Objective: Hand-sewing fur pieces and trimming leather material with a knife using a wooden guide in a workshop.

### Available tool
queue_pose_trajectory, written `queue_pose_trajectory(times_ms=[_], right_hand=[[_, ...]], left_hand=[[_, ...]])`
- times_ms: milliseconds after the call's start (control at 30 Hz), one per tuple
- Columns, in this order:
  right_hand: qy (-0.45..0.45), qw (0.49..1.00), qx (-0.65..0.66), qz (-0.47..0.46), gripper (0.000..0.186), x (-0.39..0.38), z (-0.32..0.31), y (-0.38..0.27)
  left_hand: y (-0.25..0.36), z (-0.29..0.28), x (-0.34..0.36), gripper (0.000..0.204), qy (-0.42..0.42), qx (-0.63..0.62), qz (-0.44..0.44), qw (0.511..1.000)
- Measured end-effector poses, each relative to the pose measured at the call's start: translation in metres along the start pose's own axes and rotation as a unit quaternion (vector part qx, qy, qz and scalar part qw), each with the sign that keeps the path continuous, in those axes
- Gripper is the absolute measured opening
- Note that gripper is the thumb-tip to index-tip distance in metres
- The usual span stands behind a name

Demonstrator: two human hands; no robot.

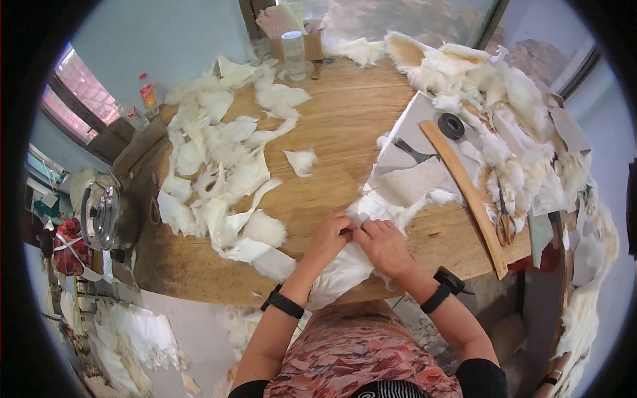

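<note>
Near the front edge of the wooden table, a white fur pelt [340, 273] lies in front of me, its lower end reaching the table edge. My left hand [328, 236] and my right hand [385, 247] are close together over it, fingers bent and pinching its upper part. The fingertips almost meet, and what lies between them is partly hidden. Just beyond my right hand is a pale, flat piece of hide [413, 183]. A dark flat tool [413, 152] rests above that piece, and a long curved wooden strip [464, 192] lies to its right.
White fur scraps [219, 156] cover the table's left side; one small scrap [301, 162] lies mid-table. Piled pelts [491, 83], a black tape roll [451, 125] and scissors [505, 225] are at right. A clear jar [293, 56] stands at the back. A lidded pot [106, 215] is left.
</note>
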State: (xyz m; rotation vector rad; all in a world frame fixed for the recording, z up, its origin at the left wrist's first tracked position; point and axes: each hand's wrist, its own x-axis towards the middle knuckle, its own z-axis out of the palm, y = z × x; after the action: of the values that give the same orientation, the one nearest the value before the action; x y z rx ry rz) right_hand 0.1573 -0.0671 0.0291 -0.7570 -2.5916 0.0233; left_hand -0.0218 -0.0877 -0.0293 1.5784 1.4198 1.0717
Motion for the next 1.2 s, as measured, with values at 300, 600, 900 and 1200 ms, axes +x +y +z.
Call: queue_pose_trajectory(times_ms=[300, 600, 900, 1200], right_hand=[[0.182, 0.847, 0.381, 0.323, 0.004, 0.017, -0.028, -0.007], [0.058, 0.675, 0.599, 0.427, 0.008, -0.037, -0.047, 0.005], [0.089, 0.659, 0.639, 0.387, 0.008, -0.063, -0.071, -0.014], [0.023, 0.643, 0.69, 0.331, 0.009, -0.06, -0.109, -0.021]], left_hand=[[0.019, -0.006, -0.008, 0.012, 0.016, 0.071, 0.056, 0.996], [0.042, -0.007, -0.011, 0.014, 0.011, 0.088, 0.042, 0.995], [0.038, -0.003, -0.015, 0.015, 0.037, 0.119, 0.04, 0.991], [0.033, 0.001, -0.014, 0.014, 0.06, 0.067, 0.032, 0.995]])
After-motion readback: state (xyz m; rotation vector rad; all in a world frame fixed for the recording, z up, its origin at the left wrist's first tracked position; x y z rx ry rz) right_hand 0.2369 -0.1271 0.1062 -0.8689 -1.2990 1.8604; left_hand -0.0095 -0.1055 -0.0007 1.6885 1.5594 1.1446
